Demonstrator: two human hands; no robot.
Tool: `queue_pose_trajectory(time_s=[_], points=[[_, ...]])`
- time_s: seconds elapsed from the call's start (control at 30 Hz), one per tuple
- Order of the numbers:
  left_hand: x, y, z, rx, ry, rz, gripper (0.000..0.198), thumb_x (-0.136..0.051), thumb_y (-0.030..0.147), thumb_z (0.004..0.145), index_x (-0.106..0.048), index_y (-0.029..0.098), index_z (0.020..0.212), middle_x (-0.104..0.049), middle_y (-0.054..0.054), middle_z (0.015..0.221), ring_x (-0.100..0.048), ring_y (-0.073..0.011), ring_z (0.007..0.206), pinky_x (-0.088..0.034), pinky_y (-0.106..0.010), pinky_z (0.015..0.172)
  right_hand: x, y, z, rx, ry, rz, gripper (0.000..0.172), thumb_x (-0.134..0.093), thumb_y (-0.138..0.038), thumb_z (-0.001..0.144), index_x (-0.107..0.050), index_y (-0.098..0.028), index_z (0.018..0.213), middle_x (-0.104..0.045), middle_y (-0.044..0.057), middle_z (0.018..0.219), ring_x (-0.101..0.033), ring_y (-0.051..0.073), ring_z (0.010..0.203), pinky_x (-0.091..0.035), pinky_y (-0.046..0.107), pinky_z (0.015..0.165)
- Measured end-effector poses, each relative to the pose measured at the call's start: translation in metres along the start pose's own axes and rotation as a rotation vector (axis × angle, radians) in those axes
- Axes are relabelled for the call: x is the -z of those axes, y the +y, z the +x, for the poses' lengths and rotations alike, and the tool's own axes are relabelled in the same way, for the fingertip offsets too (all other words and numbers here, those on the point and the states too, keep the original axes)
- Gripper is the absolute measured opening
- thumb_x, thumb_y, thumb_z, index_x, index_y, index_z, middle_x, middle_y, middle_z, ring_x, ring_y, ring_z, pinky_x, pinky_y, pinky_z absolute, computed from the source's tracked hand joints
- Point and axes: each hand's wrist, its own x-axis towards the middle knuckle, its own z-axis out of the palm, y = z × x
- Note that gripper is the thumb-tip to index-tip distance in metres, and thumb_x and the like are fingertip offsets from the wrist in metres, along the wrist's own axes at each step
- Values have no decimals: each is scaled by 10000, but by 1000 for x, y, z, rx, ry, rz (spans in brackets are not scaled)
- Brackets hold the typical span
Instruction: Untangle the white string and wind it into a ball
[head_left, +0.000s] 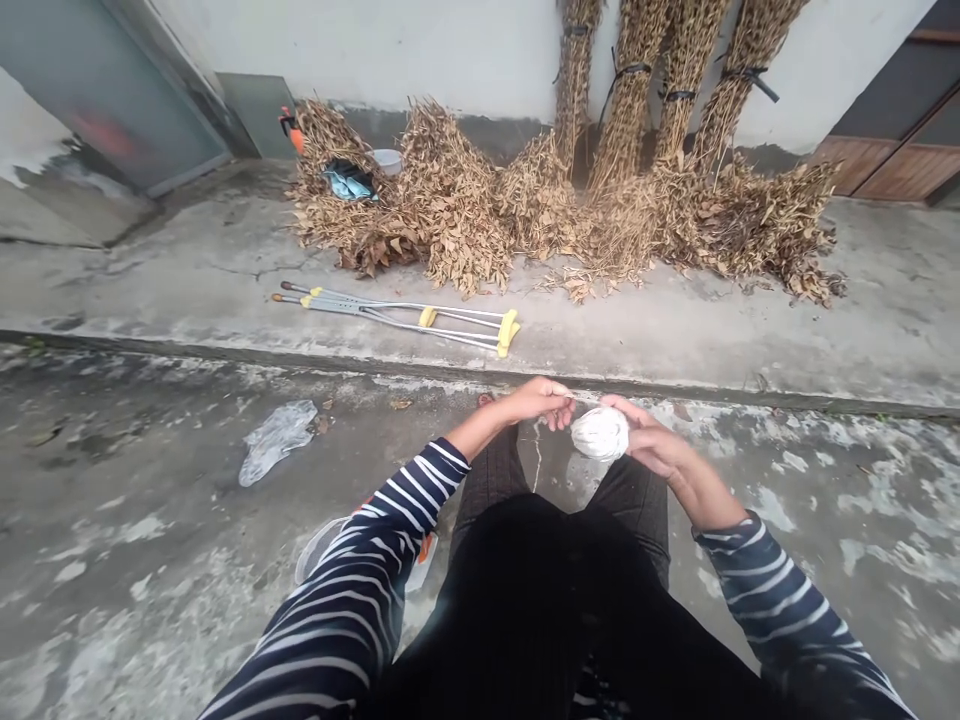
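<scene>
A ball of white yarn (600, 436) is held in front of my knees by my right hand (660, 445), whose fingers curl around its right side. My left hand (541, 402) is closed in a pinch just left of the ball, on a strand of white yarn (581, 398) that stretches between the two hands. Below my left hand, a thin pale length of yarn (538, 455) hangs down between my legs. Exactly how the strand passes between my left fingers is too small to make out.
Ahead, a pair of crutches (431, 320) lies on a raised concrete step (187, 290). Dried plant bundles (457, 200) line the wall. A crumpled clear plastic bag (277, 440) lies to the left. A pale container (319, 550) is partly hidden behind my left arm.
</scene>
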Motion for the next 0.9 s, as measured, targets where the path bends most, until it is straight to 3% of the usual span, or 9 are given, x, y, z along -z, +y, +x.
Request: queue_pose_trajectory(time_s=[0.13,0.23,0.33,0.4,0.5,0.63,0.73,0.9], points=[[-28,-24,1,53,70,-54,413,-734,504,867,-631,104,872,-712,-83,744,-700,-158,648,-576,-268,571,1,-30,1,200,148,27,554,-762,-229,594,-610,-289,1124,-672,24,1085,-625,184,799,-529,298,628],[-50,-26,-3,48,42,77,305,-615,431,966,-605,130,918,-685,-34,689,-653,-127,557,-537,-241,546,7,-39,15,338,390,-190,493,-761,-275,655,-592,-282,1118,-647,32,1069,-591,197,847,-533,323,690],[-60,-11,-7,38,-19,288,211,-565,327,980,-616,145,886,-680,-8,681,-615,-96,522,-494,-204,543,16,-23,34,411,623,-594,470,-761,-222,607,-604,-254,1049,-592,30,987,-542,209,872,-511,358,805],[-57,2,-7,49,-19,391,215,-551,273,961,-620,146,801,-671,-4,666,-605,-92,533,-474,-194,556,21,-2,44,357,665,-761,482,-757,-182,547,-631,-239,1009,-554,35,986,-542,231,924,-496,390,877],[-42,17,-5,24,20,555,281,-529,226,936,-618,145,683,-645,-3,628,-582,-97,560,-417,-191,574,24,29,45,228,437,-749,503,-738,-165,503,-671,-230,997,-567,21,969,-560,230,927,-503,378,851],[-28,22,-5,-129,95,777,261,-581,219,905,-658,145,666,-646,9,633,-526,-99,601,-321,-205,601,20,42,30,3,60,-400,530,-676,-139,565,-676,-244,1085,-621,-22,865,-564,165,761,-490,286,684],[-27,23,-3,-209,149,756,275,-557,268,946,-714,149,754,-691,-2,707,-565,-117,664,-343,-209,647,15,30,21,-39,-6,-160,583,-683,-97,564,-681,-250,1126,-661,-20,910,-601,151,765,-506,248,636],[-17,40,14,-292,321,574,254,-578,291,947,-730,129,825,-714,-3,773,-607,-126,740,-412,-206,698,-1,-10,25,132,41,-14,511,-766,-110,581,-647,-263,1054,-663,-6,994,-649,182,811,-592,301,620]])
